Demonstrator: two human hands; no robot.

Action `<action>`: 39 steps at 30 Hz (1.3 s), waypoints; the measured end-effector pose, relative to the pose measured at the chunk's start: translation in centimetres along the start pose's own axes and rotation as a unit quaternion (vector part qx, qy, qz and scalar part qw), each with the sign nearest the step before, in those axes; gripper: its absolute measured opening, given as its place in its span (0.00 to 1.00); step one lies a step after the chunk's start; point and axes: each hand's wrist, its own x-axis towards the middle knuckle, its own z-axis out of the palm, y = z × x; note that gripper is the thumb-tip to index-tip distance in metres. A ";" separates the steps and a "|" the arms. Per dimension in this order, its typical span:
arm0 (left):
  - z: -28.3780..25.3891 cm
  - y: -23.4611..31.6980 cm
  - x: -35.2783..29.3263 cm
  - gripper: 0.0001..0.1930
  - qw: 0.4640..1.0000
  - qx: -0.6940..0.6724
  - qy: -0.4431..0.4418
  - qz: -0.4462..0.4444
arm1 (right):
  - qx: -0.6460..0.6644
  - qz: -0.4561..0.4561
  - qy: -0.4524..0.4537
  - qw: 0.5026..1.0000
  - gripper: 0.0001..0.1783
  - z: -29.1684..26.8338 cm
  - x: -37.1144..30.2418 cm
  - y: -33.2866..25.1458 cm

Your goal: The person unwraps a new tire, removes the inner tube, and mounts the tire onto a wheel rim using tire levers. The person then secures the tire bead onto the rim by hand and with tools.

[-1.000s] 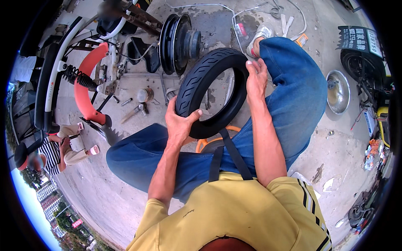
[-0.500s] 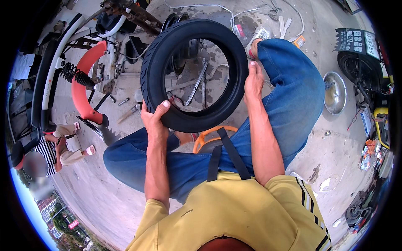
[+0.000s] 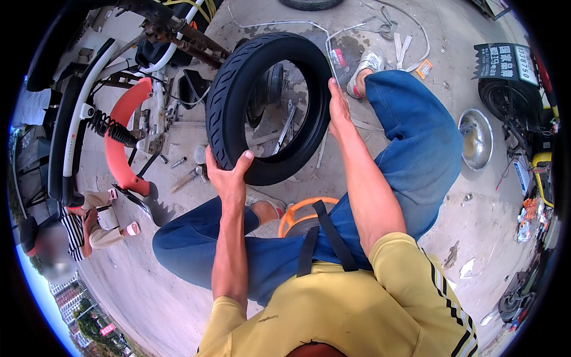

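Between my hands, in front of my knees, I hold up a black rubber tyre (image 3: 225,113), turned partly so its tread shows on the left. My left hand (image 3: 229,172) grips its lower left edge, thumb on the near sidewall and fingers round the tread. At the tyre's right side, my right hand (image 3: 339,110) presses against the outer edge; some of its fingers are hidden behind the rubber. Through the opening a dark wheel rim (image 3: 270,89) shows behind the tyre. Metal levers (image 3: 286,128) lie on the ground beyond it.
At the left stands a vehicle frame with a red mudguard (image 3: 122,137) and a black spring shock absorber (image 3: 110,126). A metal bowl (image 3: 476,140) rests at the right. Another tyre (image 3: 310,5) lies at the far edge. A seated person (image 3: 98,214) is at the left.
The tyre has turned, showing more tread on its left and a narrower opening. My right hand has shifted left with it. At the far edge another tyre has come into view.
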 end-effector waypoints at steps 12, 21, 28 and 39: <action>8.4 -1.3 0.0 0.43 0.995 0.080 0.056 0.022 | 0.117 0.057 -0.086 0.988 0.39 4.9 12.0 5.2; 9.0 -2.4 2.4 0.45 0.984 0.149 0.083 0.054 | 0.109 0.114 -0.111 0.981 0.39 8.2 13.0 6.8; 7.3 0.2 4.2 0.42 0.954 0.260 0.065 0.137 | 0.259 0.230 -0.175 0.922 0.39 9.7 10.4 10.2; 4.8 1.5 9.5 0.49 0.938 0.287 -0.081 0.177 | 0.334 0.138 -0.154 0.920 0.41 9.6 10.1 13.5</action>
